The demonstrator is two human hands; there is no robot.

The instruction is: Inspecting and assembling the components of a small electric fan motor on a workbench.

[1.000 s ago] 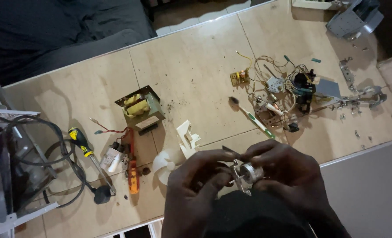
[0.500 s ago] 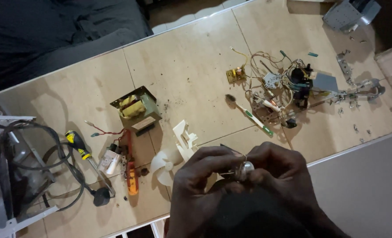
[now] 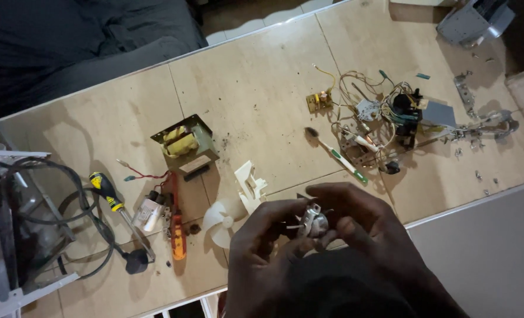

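Both of my hands hold one small metal motor part (image 3: 312,222) over the near edge of the wooden table (image 3: 262,100). My left hand (image 3: 262,247) grips it from the left with fingers curled around it. My right hand (image 3: 362,221) pinches it from the right and above. A white plastic fan blade (image 3: 222,221) lies on the table just left of my hands, with a white plastic bracket (image 3: 250,185) beside it.
A transformer (image 3: 184,144) sits mid-table. An orange screwdriver (image 3: 176,227), a yellow-and-black screwdriver (image 3: 117,209), and a capacitor (image 3: 149,213) lie at left, near black cables (image 3: 67,218). A tangle of wires and parts (image 3: 385,126), a green toothbrush (image 3: 338,156) and loose screws lie at right.
My hands have turned the small metal part between the fingers while staying at the table's near edge. The view shifted slightly; nothing on the table moved.
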